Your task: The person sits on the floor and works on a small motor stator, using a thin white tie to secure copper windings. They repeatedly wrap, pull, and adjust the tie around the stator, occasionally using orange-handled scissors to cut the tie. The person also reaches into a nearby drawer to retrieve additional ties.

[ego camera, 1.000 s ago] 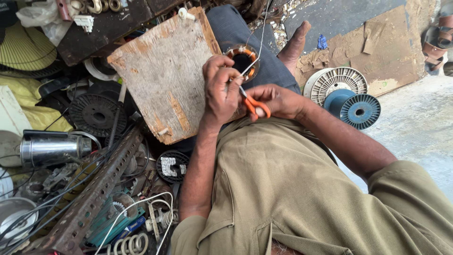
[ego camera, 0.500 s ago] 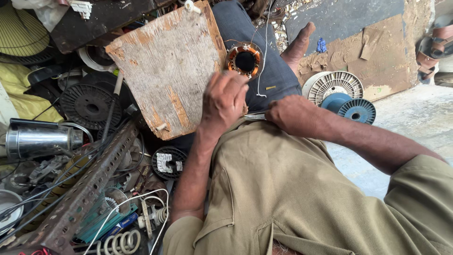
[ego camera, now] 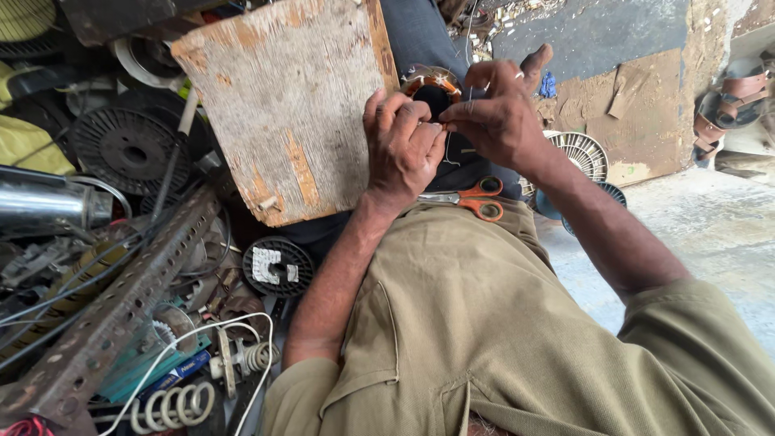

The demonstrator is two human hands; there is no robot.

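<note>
While the left hand is closing around the copper-wound motor coil at the upper centre to steady it, the right hand is pinching a thin thread above it; orange-handled scissors are lying on the lap.

Olive-khaki shirt with rolled sleeves, chest pocket.

Both hands meet over a round copper-wound coil resting on the person's lap. The left hand curls against the coil's near side, the right hand pinches a thin thread at its rim. Orange-handled scissors lie on the lap just below the hands. A worn wooden board leans just beside the left hand.
</note>
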